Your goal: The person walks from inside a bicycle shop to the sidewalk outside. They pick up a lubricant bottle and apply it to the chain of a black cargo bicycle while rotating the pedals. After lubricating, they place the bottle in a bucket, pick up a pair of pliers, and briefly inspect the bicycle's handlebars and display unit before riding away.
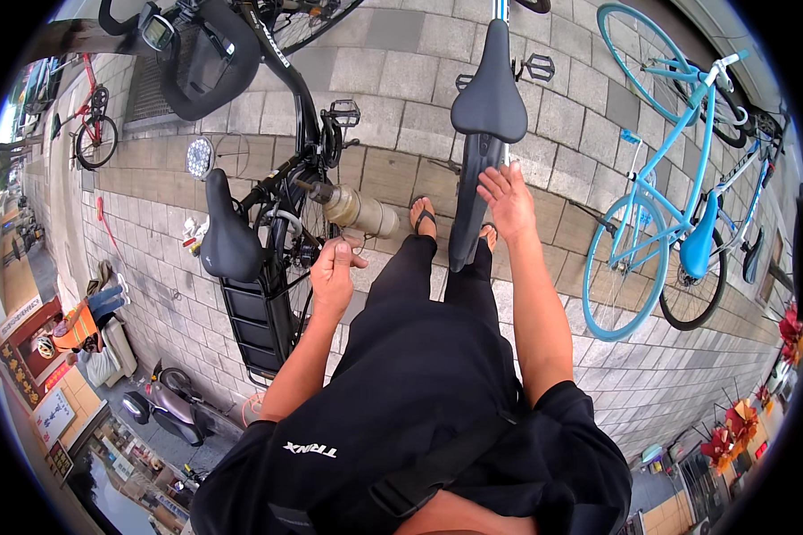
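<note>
My right hand is open, palm up with fingers spread, beside the long black rear mudguard under a black saddle; whether it touches the mudguard I cannot tell. My left hand has its fingers curled, thumb near the fingertips; whatever may be in it is too small to make out. Just above it is a translucent bottle on a black bicycle, whose saddle and rear rack are to my left. My sandalled feet show on the paving.
A light-blue bicycle stands at the right beside another bicycle. A red bicycle is at the far left. A parked scooter and people, one in an orange vest, are at the lower left. Red foliage is at the lower right.
</note>
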{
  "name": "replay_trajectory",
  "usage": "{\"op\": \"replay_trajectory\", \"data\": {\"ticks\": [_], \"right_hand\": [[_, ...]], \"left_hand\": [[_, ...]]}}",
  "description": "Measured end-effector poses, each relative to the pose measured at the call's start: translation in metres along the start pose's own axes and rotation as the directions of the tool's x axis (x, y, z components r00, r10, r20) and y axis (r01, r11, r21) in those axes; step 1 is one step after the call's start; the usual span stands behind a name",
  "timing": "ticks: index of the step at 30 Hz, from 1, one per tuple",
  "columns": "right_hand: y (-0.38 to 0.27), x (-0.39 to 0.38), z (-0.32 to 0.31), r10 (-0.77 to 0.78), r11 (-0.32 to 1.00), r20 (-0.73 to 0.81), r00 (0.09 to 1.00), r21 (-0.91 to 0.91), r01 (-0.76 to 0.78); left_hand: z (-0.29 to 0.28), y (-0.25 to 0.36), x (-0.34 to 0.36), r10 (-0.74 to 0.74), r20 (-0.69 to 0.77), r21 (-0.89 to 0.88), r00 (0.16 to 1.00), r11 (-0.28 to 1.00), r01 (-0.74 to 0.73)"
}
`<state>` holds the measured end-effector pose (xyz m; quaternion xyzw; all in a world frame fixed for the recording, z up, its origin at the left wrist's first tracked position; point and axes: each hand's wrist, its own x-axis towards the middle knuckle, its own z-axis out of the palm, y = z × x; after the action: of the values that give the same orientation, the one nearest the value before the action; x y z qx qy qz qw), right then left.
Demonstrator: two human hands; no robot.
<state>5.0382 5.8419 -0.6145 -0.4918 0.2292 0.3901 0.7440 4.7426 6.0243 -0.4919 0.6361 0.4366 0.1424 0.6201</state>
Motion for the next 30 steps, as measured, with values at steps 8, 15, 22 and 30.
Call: {"op": "replay_trajectory", "data": {"ticks": [8, 15, 22, 30], "right_hand": [[-0.071, 0.068, 0.098, 0.016, 0.848, -0.087, 0.996, 0.529, 0.032], [-0.131, 0.078, 0.062, 0.076, 0.916, -0.116, 0.990, 0.401, -0.024], [-0.230, 0.073, -0.011, 0.027, 0.972, -0.229, 0.973, 0.232, 0.028], [-0.240, 0.041, -0.111, 0.050, 0.993, -0.345, 0.937, 0.119, -0.009]], "left_hand": [[-0.013, -0.005, -0.019, 0.012, -0.117, 0.044, 0.993, 0.999, -0.007], [0.002, -0.016, -0.046, -0.035, -0.214, -0.040, 0.976, 0.999, 0.027], [0.020, -0.040, -0.057, -0.033, -0.159, 0.010, 0.987, 0.999, 0.035], [0.014, -0.024, -0.082, 0.027, -0.228, 0.049, 0.973, 0.999, -0.016]]}}
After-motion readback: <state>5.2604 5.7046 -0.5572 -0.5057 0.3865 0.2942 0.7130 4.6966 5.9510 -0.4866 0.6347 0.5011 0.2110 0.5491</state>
